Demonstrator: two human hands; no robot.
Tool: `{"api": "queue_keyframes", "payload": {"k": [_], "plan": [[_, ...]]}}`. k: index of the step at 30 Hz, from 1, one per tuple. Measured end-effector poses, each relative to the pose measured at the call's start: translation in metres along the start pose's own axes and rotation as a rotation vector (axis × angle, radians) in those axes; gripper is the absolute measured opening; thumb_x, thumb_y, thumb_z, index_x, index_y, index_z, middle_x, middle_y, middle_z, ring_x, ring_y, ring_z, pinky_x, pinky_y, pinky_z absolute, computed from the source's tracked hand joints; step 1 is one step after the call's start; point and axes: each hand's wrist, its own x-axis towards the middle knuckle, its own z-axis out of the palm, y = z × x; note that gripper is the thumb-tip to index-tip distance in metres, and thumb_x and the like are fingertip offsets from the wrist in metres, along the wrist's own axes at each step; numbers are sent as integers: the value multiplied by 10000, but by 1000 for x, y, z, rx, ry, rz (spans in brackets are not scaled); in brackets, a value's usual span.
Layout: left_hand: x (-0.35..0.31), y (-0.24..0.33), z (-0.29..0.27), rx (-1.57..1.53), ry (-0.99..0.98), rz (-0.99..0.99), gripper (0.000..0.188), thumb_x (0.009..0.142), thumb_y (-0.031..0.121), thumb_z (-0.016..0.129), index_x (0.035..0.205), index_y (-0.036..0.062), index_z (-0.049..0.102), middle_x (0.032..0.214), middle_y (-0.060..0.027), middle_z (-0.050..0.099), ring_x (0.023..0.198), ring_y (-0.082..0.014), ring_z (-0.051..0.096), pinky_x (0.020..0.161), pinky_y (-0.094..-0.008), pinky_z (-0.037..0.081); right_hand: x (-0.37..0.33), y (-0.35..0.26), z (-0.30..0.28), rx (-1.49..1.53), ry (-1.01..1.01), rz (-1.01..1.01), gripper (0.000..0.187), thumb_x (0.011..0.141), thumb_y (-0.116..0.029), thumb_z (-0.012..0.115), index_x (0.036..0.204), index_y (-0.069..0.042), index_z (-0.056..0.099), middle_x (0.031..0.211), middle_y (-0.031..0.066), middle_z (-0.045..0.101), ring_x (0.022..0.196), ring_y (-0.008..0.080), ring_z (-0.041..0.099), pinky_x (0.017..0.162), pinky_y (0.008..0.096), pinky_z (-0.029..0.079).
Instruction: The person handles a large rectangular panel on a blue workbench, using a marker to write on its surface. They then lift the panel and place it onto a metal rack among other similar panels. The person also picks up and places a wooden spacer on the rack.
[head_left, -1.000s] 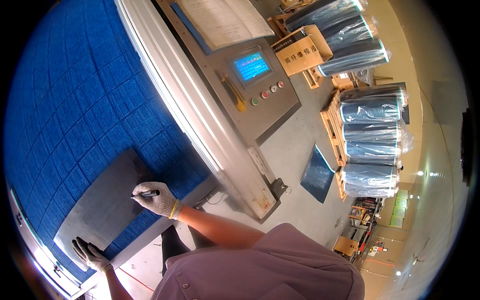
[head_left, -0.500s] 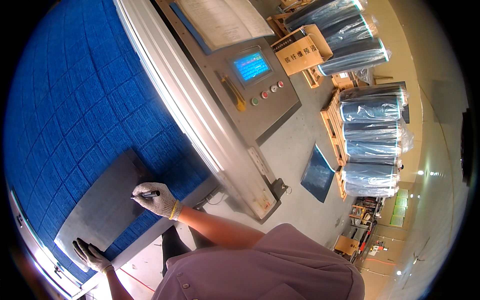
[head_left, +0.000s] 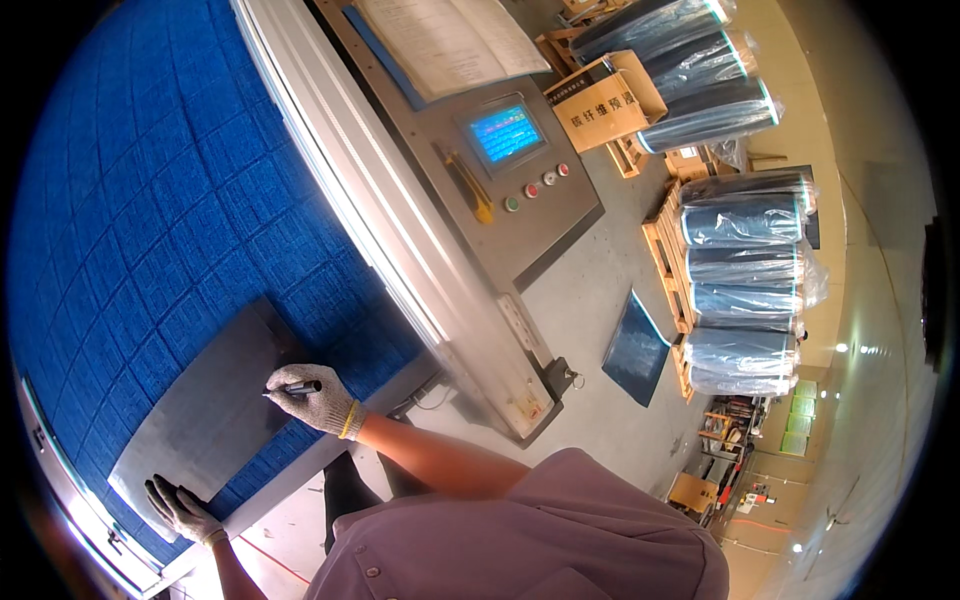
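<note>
Blue, textured, grid-lined worktop (head_left: 200,200). Smooth dark-grey, curved flat sheet (head_left: 205,400) lies on it along the near edge, long axis roughly parallel, left end toward the near-left corner. Left hand (head_left: 185,514), dark-fingered glove: fingers extended on the sheet's left end, gripping nothing. Right hand (head_left: 318,400), grey knit glove: clamped on slim black pen (head_left: 303,387), tip end leftward; contact unclear. Sheet lies mostly left of that grip; right hand nearer its right end.

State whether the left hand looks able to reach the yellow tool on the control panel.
Probably not: the left hand rests on the dark sheet, and the right hand and pale rail stand between it and the yellow tool.
</note>
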Motion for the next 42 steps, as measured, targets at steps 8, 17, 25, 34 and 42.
{"api": "queue_keyframes", "payload": {"k": [8, 17, 25, 34, 42], "plan": [[1, 1, -1, 10, -7, -1, 493, 992, 394, 383, 1369, 94, 487, 1430, -150, 429, 1309, -340, 396, 1077, -449, 325, -1, 1, 1, 38, 1, 22, 116, 798, -129, 716, 853, -78, 628, 867, 71, 682, 790, 233, 675, 722, 306, 548], [1, 1, -1, 2, -21, -13, 498, 988, 396, 382, 1374, 98, 482, 1437, -150, 420, 1312, -342, 390, 1084, -450, 315, 1, -1, 0, 19, -8, 32, 116, 794, -131, 716, 849, -77, 629, 859, 76, 680, 787, 244, 673, 714, 314, 545], [0, 2, -2, -25, -16, -24, 490, 989, 380, 386, 1377, 96, 477, 1438, -156, 415, 1312, -343, 388, 1088, -449, 309, 0, 0, 1, 29, 23, 13, 117, 797, -144, 712, 850, -82, 628, 852, 73, 677, 777, 251, 670, 708, 320, 542], [0, 1, -1, -5, -19, -28, 495, 991, 389, 377, 1377, 96, 477, 1438, -154, 415, 1314, -344, 387, 1089, -454, 309, 0, 0, 2, 1, 13, -1, 118, 796, -132, 709, 851, -79, 619, 846, 72, 672, 777, 258, 666, 706, 322, 538], [0, 1, -1, 0, -15, -19, 500, 993, 396, 373, 1379, 95, 474, 1439, -155, 414, 1317, -345, 384, 1089, -456, 310, 0, -1, 1, 6, 20, -14, 123, 797, -139, 714, 858, -78, 626, 855, 78, 676, 782, 253, 670, 712, 321, 540]]}}
